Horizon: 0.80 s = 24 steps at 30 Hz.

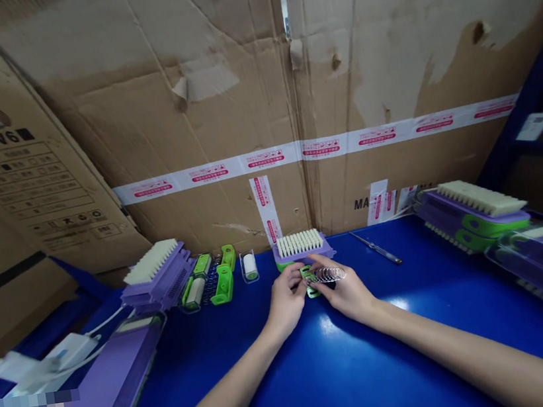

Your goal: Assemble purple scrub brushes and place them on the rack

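My left hand (287,298) pinches a small green plastic part (311,290) in the middle of the table. From the other side, my right hand (351,296) has its thumb and fingers closed on a metal coil spring (331,274), whose one end meets the green part. The fingers partly cover where spring and part join, so I cannot tell whether they are attached. Just behind both hands sits a purple and green brush head (302,245) with cream bristles facing up.
Green plastic pieces (222,287), loose springs (211,286) and a white roller in a clear case (249,268) lie left. A screwdriver (377,248) lies behind right. Purple brush parts (158,278) stack left, others (477,210) right. Cardboard (211,124) walls the blue table (296,394).
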Motion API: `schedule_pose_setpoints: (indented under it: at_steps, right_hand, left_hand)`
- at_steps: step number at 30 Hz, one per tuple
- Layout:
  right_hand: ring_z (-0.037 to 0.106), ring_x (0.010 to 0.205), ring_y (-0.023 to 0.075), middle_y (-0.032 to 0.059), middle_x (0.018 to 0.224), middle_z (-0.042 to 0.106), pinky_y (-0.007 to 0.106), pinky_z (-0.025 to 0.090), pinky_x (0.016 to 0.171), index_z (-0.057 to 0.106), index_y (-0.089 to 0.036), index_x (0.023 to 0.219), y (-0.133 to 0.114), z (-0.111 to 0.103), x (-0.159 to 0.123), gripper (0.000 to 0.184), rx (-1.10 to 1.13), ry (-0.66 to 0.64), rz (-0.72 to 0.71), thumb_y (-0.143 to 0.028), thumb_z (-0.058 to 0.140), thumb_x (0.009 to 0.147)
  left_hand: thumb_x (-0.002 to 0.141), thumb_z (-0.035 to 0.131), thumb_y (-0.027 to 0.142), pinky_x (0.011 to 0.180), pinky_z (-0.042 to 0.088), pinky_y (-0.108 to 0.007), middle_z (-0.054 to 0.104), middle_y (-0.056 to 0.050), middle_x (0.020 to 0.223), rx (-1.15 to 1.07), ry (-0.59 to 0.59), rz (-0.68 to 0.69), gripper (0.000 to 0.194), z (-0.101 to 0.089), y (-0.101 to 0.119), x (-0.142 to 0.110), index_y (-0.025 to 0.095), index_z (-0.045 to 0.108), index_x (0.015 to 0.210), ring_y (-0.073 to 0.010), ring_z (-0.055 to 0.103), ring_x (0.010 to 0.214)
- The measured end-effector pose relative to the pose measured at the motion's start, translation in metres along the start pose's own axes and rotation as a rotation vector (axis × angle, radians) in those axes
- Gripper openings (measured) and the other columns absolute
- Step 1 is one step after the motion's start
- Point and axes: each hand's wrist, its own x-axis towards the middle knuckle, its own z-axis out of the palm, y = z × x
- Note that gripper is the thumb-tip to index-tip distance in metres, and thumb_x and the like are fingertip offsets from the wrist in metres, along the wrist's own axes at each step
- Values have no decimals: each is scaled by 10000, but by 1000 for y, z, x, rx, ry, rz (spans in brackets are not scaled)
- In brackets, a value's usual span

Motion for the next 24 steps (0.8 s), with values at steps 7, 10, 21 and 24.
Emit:
schedule_pose_setpoints:
  at_steps: [7,10,21,24]
  right_hand:
    - [626,1055,219,75,1137,661,396,493,941,481,-241,1307,-6,-4,2,505,-27,-1,-5,-183,566,813]
    - [605,1081,218,77,1153,650,394,490,943,482,-243,1304,-8,-5,3,503,-28,-14,-78,-168,555,812]
    - [639,1022,224,68,1095,680,399,512,906,581,-238,1182,-4,-2,4,414,9,8,0,-165,621,776]
    - [633,1040,232,82,1126,669,402,511,910,600,-219,1149,-4,-2,4,380,11,18,-2,-169,625,772]
  left_hand:
    - [707,590,93,730,511,-277,683,-65,868,23,24,-1,284,2,4,-2,149,586,986,-161,650,807]
    - [703,594,111,701,503,-267,677,-58,823,27,59,21,265,3,4,-2,141,593,966,-158,645,758]
    - [726,599,150,714,502,-262,662,-40,817,-18,-20,25,216,2,4,-3,163,558,937,-145,636,775]
    - [704,607,124,705,499,-265,656,-34,801,-17,-13,10,252,2,5,-3,160,555,948,-148,635,760]
